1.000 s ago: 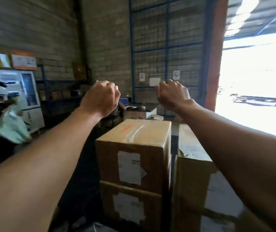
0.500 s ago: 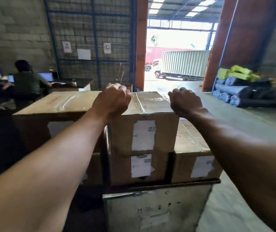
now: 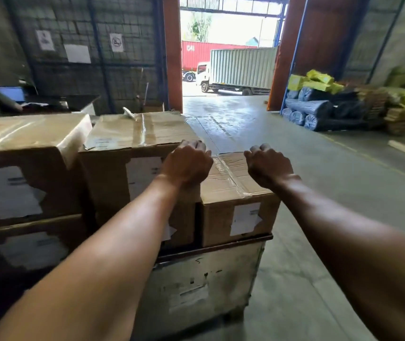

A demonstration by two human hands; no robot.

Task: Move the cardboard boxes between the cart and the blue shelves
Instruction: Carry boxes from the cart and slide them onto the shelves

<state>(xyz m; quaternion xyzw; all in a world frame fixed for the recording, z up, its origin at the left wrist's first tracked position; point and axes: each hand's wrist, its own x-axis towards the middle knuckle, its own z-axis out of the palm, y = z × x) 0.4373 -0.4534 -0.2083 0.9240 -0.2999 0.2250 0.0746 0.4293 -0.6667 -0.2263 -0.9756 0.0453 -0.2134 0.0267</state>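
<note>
The grey-sided cart (image 3: 204, 291) stands on the concrete floor (image 3: 331, 193) facing the open doorway. It carries a tall cardboard box (image 3: 135, 134) with a lower cardboard box (image 3: 236, 193) touching its right side, and a further box stack (image 3: 24, 153) sits just left. Left hand (image 3: 186, 163) and right hand (image 3: 268, 166) are raised above the near box edges, both curled into fists with nothing visible in them.

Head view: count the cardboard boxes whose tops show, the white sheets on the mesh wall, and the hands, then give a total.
cardboard boxes with tops showing: 3
white sheets on the mesh wall: 3
hands, left hand and right hand: 2
Total: 8
</note>
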